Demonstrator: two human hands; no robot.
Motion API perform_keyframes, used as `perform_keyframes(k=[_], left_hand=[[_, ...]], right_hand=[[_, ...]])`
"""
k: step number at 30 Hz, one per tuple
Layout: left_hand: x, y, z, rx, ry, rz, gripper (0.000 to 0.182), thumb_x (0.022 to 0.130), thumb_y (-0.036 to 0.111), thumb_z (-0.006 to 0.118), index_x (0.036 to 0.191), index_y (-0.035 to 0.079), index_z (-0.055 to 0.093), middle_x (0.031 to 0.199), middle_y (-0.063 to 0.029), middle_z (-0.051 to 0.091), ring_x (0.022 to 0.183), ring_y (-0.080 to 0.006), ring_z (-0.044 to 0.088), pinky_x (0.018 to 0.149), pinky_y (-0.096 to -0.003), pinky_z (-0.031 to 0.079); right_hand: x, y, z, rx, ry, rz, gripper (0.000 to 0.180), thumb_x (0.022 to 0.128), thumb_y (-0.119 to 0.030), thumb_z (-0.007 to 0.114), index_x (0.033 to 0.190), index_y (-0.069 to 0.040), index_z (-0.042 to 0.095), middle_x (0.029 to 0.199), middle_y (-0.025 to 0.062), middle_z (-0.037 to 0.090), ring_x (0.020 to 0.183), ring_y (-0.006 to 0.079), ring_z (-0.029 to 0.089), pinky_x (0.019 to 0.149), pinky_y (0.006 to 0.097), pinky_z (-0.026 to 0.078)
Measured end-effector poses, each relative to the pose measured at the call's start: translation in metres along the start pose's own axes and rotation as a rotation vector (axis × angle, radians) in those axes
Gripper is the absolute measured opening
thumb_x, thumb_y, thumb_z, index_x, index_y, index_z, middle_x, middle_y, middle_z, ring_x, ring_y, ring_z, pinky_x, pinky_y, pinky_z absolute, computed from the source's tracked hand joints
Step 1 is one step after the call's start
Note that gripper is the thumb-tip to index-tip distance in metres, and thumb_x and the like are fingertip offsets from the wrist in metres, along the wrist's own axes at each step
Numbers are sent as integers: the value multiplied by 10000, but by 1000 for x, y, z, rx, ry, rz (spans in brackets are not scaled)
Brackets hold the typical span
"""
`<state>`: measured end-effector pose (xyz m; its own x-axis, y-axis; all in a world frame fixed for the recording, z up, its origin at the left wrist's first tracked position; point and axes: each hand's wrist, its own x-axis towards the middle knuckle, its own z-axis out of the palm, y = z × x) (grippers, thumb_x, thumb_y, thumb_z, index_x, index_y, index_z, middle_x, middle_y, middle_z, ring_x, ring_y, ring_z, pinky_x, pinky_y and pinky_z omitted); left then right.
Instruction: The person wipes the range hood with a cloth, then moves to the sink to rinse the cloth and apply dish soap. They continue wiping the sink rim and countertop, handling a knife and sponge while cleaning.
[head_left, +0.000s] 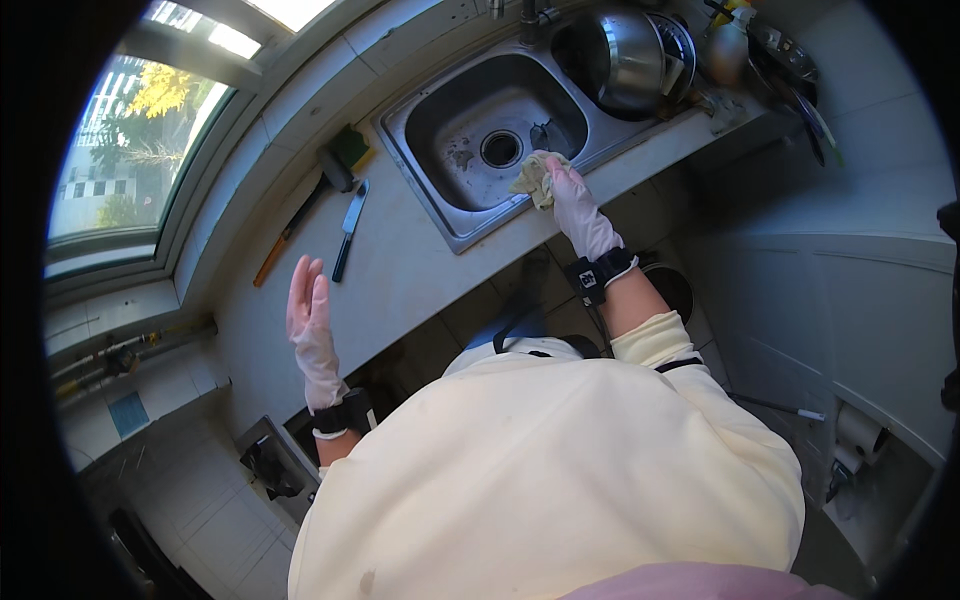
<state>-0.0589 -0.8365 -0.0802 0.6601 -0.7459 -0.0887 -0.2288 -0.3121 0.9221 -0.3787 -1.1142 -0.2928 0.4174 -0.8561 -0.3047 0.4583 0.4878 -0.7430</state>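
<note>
A crumpled pale yellow cloth (535, 180) is bunched in my right hand (579, 206), which wears a pinkish-white glove. Hand and cloth are at the front rim of a stainless steel sink (480, 135), whose basin has a round drain (501, 149). My left hand (308, 315), gloved alike, is raised above the counter (405, 281) with its fingers stretched and nothing in them. Beyond its fingertips lie a dark-handled knife (351, 229) and a longer tool with an orange-brown handle (274, 255). A black strap circles each wrist.
Behind the knives sits a green and yellow scouring sponge (349, 147) beside a dark block-like object (334, 169). A metal pot (634, 60) lies on its side right of the basin, near other kitchenware. A faucet (529, 26) rises behind the sink; a window (135, 142) borders the counter.
</note>
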Motion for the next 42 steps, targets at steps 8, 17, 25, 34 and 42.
perform_keyframes(k=[8, 17, 25, 34, 42], left_hand=[[134, 7, 291, -898, -683, -676, 652, 1067, 532, 666, 1575, 147, 527, 1473, -141, 658, 1413, -290, 591, 1226, -496, 439], [185, -11, 356, -1564, -250, -834, 444, 1191, 387, 404, 1555, 182, 556, 1600, -76, 581, 1488, -332, 526, 1247, -652, 375], [175, -13, 321, -1562, 172, -750, 478, 1175, 423, 437, 1532, 153, 603, 1606, -122, 574, 1533, -354, 477, 1320, -561, 287], [199, -33, 324, -1660, 117, -847, 530, 1174, 484, 336, 1564, 205, 562, 1615, -120, 573, 1522, -365, 491, 1273, -635, 321], [258, -64, 418, -1614, 33, -1067, 508, 1166, 501, 382, 1475, 185, 634, 1543, -147, 626, 1451, -345, 569, 1237, -621, 380]], right_hand=[[55, -78, 28, 427, -78, 194, 446, 1194, -339, 419, 1525, -86, 575, 1423, 120, 662, 1314, 260, 649, 1100, 404, 555], [164, -146, 48, -786, 89, -316, 483, 1106, -308, 657, 1490, -20, 599, 1425, 144, 681, 1298, 244, 667, 1121, 342, 513], [373, -221, 28, -349, -87, -112, 720, 1129, -524, 472, 1551, 60, 492, 1578, 231, 542, 1516, 319, 465, 1300, 419, 279], [347, -217, 36, -204, 29, -227, 842, 1125, -569, 461, 1637, 90, 343, 1699, 270, 383, 1610, 349, 336, 1340, 442, 210], [233, -88, 19, -581, 132, 31, 514, 1125, -450, 541, 1444, -68, 667, 1438, 163, 686, 1361, 288, 622, 1181, 428, 461]])
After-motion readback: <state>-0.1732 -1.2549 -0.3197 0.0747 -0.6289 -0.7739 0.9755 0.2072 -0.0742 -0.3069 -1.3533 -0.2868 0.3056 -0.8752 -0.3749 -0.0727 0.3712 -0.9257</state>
